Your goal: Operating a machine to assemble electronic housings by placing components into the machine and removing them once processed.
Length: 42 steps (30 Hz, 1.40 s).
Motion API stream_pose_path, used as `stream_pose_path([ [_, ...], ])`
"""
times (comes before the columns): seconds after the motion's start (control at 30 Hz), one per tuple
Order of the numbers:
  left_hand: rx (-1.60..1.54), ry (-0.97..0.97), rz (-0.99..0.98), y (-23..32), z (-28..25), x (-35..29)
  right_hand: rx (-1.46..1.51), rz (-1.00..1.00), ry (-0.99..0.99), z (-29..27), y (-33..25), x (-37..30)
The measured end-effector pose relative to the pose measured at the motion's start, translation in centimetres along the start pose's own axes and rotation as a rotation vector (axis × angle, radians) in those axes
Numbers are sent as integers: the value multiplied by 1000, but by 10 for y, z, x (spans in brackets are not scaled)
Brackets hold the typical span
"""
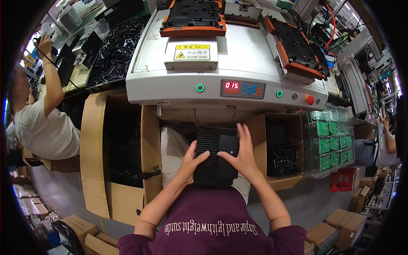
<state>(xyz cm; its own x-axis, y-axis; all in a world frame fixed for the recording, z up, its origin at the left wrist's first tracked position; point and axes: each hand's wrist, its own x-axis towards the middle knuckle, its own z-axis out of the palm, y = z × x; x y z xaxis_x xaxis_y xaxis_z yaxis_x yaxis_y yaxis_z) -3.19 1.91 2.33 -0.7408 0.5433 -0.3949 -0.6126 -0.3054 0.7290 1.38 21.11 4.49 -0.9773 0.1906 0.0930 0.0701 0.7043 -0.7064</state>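
Note:
A rectangular black plastic cover [208, 142] is held over my lap, just below the front of a white machine. One side of it has fine ribs or slots, while a smooth raised panel lies to the right. My left hand [191, 163] grips its left edge, the thumb resting across the ribs. Along the right edge my right hand [243, 153] has its fingers pointing up and its thumb on the smooth panel. The cover's underside is hidden, as are some fingertips beneath it.
On the white machine [148, 85] are orange-framed fixtures [193, 32], lit buttons and a red knob [310, 100]. Open cardboard boxes [93, 161] with black parts flank my legs. Green circuit boards [325, 144] sit in clear trays at right. Another person [51, 127] works at left.

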Motion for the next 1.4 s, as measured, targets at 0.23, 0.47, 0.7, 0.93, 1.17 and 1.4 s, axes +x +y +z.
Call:
stream_pose_path([
  [0.23,153,13,98,-3,7,-4,454,250,49,18,-7,-19],
  [0.47,-81,23,8,27,1,-3,-99,-397,-220,-42,-22,-8],
  [0.7,-262,-75,-314,84,5,-33,-111,-996,-245,-81,-73,15],
  [0.93,-470,-120,-314,107,-10,-36,-221,-1212,-156,-94,-116,45],
  [1.17,179,66,138,86,-49,-43,643,-6,-215,-97,-100,51],
  [1.4,-19,56,303,92,15,-57,947,198,-381,-69,-94,46],
])
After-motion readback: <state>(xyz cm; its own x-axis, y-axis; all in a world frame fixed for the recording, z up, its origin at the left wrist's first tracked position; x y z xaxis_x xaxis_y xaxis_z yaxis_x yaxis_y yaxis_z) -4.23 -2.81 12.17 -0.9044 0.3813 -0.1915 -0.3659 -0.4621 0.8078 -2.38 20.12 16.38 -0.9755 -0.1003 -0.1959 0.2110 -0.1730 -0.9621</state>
